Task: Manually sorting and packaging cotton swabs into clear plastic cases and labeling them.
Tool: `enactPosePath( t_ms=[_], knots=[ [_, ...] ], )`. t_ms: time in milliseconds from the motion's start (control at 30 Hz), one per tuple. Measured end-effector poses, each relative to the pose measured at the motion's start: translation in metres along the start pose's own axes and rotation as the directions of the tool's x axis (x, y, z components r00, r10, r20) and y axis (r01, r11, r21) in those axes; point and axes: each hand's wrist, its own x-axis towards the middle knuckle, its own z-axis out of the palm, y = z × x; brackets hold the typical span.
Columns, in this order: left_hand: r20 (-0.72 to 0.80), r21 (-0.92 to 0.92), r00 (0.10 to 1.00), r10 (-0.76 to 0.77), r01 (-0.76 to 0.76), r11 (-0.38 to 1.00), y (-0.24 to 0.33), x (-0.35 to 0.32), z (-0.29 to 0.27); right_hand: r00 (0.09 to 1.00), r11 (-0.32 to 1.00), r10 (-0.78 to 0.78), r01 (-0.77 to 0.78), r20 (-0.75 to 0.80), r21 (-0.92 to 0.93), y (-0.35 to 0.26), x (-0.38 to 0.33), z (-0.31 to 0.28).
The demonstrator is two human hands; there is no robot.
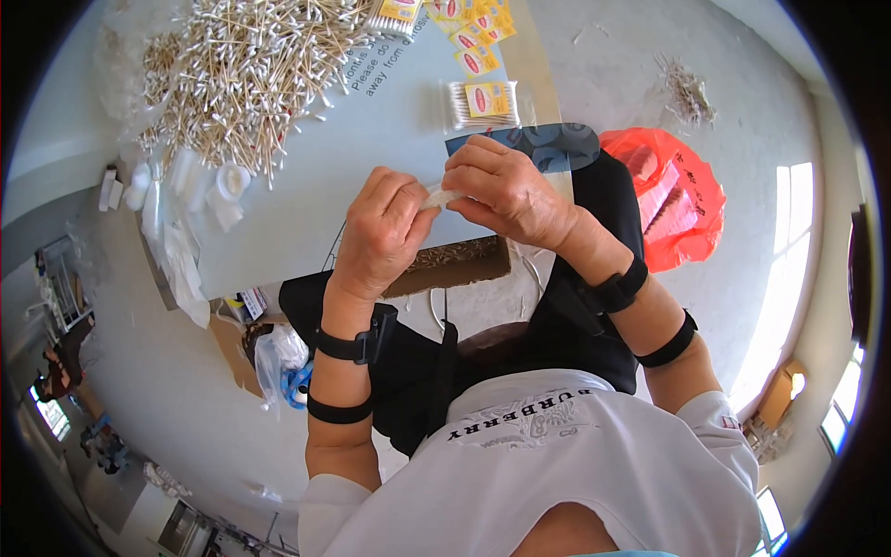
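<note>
Head view, looking down at a pale grey table.

Hands, centre of frame:
- Left hand: fingers curled in, thumb and forefinger tips pinched on the left end of a small clear plastic bag. Nearly closed.
- Right hand: fingers bent over, tips pressed on the right end of the same bag. Also nearly closed.
- Bag sits between the two hands, held up above the table edge, just above centre of frame. Contents too small to tell.
- Both forearms come in from the lower edge; each has two black straps, one at the wrist, one further up the arm.

Table, upper part of frame:
- Big loose pile of cotton swabs, upper left, wooden sticks w/ white tips.
- Packed bag of swabs w/ yellow-red label, just above the right hand, lying flat.
- More yellow-red labels at top centre, overlapping.
- Stack of white and clear bags near the left table edge, some hanging over it.
- Dark blue patterned strip touching the table's right edge, behind the right hand.

Off the table:
- Red plastic bag, right of frame, on the floor, near the right forearm.
- Small heap of swabs on the floor, upper right, well apart from the table.
- Brown cardboard piece under the table edge, below the hands.
- Clear bag w/ a blue item, lower left, beside the left forearm.
</note>
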Motion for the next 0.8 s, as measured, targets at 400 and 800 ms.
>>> enactPosePath(
  t_ms=[400, 800],
  knots=[
    [-0.051, -0.046, 0.997, 0.052, -0.055, 0.997, -0.001, 0.005, 0.008, 1.0, 0.999, -0.002, 0.003, -0.023, 0.042, 0.0, 0.003, 0.0],
    [-0.064, -0.14, 0.988, -0.141, 0.131, 0.981, 0.002, -0.006, 0.007, 0.984, 0.97, 0.18, -0.179, 0.007, 0.164, -0.002, -0.001, 0.001]
  ],
)
